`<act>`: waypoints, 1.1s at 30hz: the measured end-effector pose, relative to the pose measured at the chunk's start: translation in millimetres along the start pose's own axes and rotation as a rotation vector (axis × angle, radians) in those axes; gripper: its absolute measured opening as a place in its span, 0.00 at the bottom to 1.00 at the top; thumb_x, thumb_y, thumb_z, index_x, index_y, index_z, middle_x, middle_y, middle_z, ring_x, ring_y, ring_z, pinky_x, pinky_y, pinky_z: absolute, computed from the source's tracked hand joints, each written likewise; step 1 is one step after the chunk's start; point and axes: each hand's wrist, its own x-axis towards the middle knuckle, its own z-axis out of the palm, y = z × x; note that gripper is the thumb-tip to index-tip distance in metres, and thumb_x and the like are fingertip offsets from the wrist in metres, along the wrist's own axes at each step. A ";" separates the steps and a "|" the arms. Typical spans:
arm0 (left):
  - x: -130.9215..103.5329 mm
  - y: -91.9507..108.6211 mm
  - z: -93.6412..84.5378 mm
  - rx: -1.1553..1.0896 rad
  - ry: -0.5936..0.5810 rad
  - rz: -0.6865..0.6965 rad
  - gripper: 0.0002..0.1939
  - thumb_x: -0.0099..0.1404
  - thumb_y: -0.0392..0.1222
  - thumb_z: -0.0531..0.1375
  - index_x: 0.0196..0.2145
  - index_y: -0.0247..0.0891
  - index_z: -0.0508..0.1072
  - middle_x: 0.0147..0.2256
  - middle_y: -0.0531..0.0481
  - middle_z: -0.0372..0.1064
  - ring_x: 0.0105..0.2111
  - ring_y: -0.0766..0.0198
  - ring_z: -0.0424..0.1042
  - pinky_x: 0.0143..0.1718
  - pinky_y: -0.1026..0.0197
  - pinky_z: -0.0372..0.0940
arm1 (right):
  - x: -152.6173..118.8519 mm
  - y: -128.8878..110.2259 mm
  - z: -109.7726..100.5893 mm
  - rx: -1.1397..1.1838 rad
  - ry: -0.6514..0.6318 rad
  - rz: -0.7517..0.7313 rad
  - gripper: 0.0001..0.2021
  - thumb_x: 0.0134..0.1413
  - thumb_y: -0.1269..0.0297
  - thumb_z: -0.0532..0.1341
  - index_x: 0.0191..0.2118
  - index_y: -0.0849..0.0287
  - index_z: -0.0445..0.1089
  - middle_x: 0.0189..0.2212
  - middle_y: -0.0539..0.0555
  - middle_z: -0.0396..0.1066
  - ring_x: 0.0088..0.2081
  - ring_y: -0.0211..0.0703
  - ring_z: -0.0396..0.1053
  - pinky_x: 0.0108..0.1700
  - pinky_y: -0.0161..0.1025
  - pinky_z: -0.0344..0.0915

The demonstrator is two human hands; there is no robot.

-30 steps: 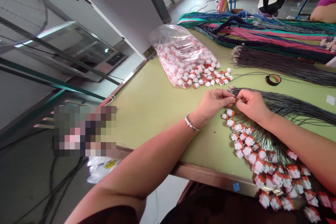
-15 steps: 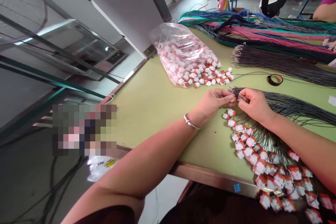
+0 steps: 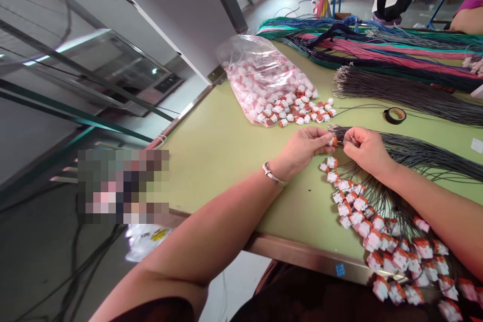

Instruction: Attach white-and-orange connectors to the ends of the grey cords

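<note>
Between thumb and fingers, my left hand (image 3: 307, 146) pinches a small orange-and-white connector housing (image 3: 332, 141). Just right of it, my right hand (image 3: 366, 148) is closed on a thin dark wire whose end points toward the housing; whether the tip is inside it I cannot tell. Behind both hands lies a bundle of dark wires (image 3: 411, 148) with bare metal terminals at its left end. Below my right hand, several wired connectors (image 3: 356, 204) with dark leads spread down to the table's front edge.
A clear plastic bag (image 3: 260, 68) spills loose connectors (image 3: 298, 108) onto the green table (image 3: 211, 161). A roll of black tape (image 3: 395, 115) lies at right, near another dark wire bundle (image 3: 400, 88). Coloured wires (image 3: 377, 45) run along the back. A person (image 3: 470, 15) is at the far right.
My left hand has turned the connector housing slightly, so more of its white side shows. My right hand has shifted a little to the right, and its fingers have opened a touch around the wire.
</note>
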 end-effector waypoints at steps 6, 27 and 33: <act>0.2 1.7 -1.6 0.021 -0.031 0.016 0.14 0.53 0.42 0.71 0.26 0.31 0.72 0.24 0.52 0.73 0.21 0.72 0.72 0.26 0.69 0.68 | -1.5 -1.0 -0.3 0.005 -0.019 0.002 0.02 0.40 0.69 0.55 0.22 0.58 0.63 0.15 0.44 0.57 0.19 0.32 0.51 0.24 0.34 0.51; -0.1 -3.9 2.8 0.185 -0.095 0.064 0.13 0.54 0.44 0.69 0.28 0.31 0.73 0.22 0.51 0.72 0.22 0.71 0.71 0.26 0.68 0.66 | -2.8 -0.8 -0.3 -0.095 -0.057 -0.078 0.01 0.40 0.69 0.56 0.24 0.57 0.63 0.16 0.45 0.60 0.19 0.33 0.52 0.25 0.34 0.52; -1.7 -1.6 2.3 0.027 -0.035 0.016 0.12 0.55 0.41 0.69 0.28 0.31 0.71 0.24 0.52 0.72 0.23 0.72 0.71 0.29 0.68 0.68 | -1.6 -0.3 0.2 -0.057 -0.047 -0.051 0.02 0.40 0.70 0.55 0.25 0.58 0.64 0.17 0.46 0.62 0.20 0.33 0.54 0.26 0.34 0.53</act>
